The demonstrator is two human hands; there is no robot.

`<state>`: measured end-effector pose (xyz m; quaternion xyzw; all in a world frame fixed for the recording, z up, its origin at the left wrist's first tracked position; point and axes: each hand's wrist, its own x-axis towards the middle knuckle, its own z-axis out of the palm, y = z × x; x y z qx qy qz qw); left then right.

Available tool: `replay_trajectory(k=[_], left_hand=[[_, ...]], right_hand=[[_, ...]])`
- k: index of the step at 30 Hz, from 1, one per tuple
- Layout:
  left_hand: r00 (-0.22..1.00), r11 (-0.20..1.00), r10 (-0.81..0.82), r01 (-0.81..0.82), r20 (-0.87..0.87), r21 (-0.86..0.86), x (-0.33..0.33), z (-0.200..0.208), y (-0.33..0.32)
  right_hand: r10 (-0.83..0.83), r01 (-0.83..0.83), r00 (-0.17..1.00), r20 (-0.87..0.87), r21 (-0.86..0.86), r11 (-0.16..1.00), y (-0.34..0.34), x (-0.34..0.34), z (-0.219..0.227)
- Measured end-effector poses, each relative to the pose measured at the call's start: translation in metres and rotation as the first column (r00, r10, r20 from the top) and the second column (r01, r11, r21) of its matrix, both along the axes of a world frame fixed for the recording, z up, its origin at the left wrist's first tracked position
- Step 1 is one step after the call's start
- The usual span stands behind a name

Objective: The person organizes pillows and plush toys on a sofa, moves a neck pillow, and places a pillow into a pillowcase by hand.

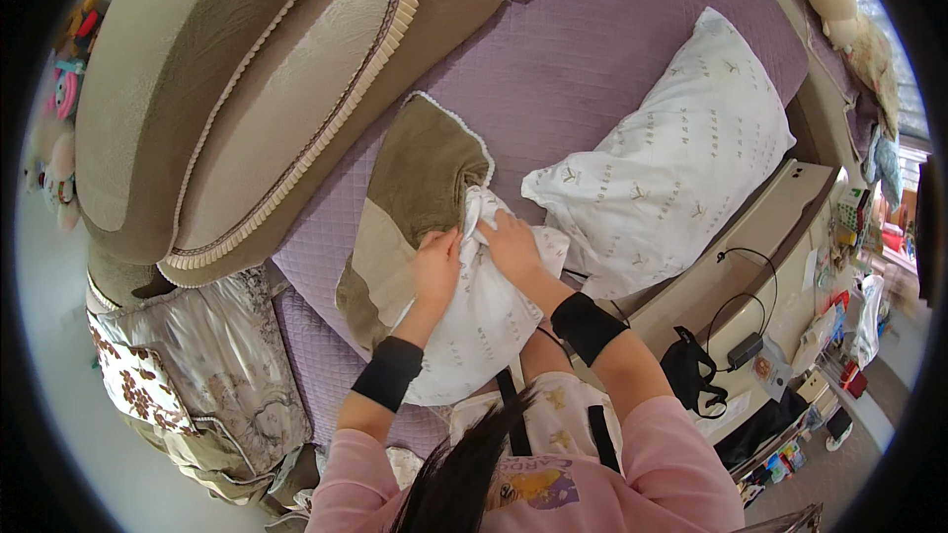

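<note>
A brown and beige cushion (pixel 395 178) with white corded edging lies before me, its lower right part covered by a white printed pillowcase (pixel 474 336). My left hand (pixel 437 262) is closed at the border between cushion and pillowcase, pinching the bunched white cloth. Close beside it, my right hand (pixel 512 247) grips the gathered edge of the same pillowcase. Most of the fingertips are tucked into the folds. To the right rests a plump white pillow (pixel 671 158) with a matching print, apart from both hands.
A purple quilted cover (pixel 563 59) lies under the cushions. A large beige sofa back (pixel 296 69) rises at the upper left. Folded patterned cushions (pixel 217 355) sit at the lower left. On the right, a cream ledge (pixel 711 286) holds a black cable and adapter (pixel 746 350).
</note>
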<state>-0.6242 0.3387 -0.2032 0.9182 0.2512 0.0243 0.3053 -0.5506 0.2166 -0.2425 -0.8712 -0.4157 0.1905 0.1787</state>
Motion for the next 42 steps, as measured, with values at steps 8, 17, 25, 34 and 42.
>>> replay_trajectory(k=[8, 17, 25, 34, 42], left_hand=[[0.991, 0.946, -0.133, 0.122, 0.014, 0.299, 0.011, -0.02, 0.006], [0.929, 0.901, -0.252, 0.327, -0.271, 0.285, 0.066, -0.054, 0.042], [0.945, 0.951, -0.308, 0.309, -0.107, -0.005, 0.072, -0.047, -0.017], [0.992, 0.99, -0.09, 0.099, -0.085, 0.101, -0.025, -0.008, -0.009], [0.952, 0.949, -0.279, 0.294, -0.126, 0.117, 0.013, 0.0, -0.06]], right_hand=[[0.019, -0.021, 1.0, 0.022, 0.1, 0.995, -0.042, 0.002, 0.025], [0.108, -0.102, 0.994, -0.026, 0.176, 0.979, -0.016, -0.017, -0.004], [0.14, -0.148, 0.983, -0.118, -0.056, 0.987, -0.01, -0.022, -0.037], [-0.346, 0.413, 0.897, -0.276, 0.241, 0.878, -0.001, 0.08, -0.034], [-0.416, 0.439, 0.596, -0.686, -0.155, 0.885, 0.043, 0.098, -0.109]])
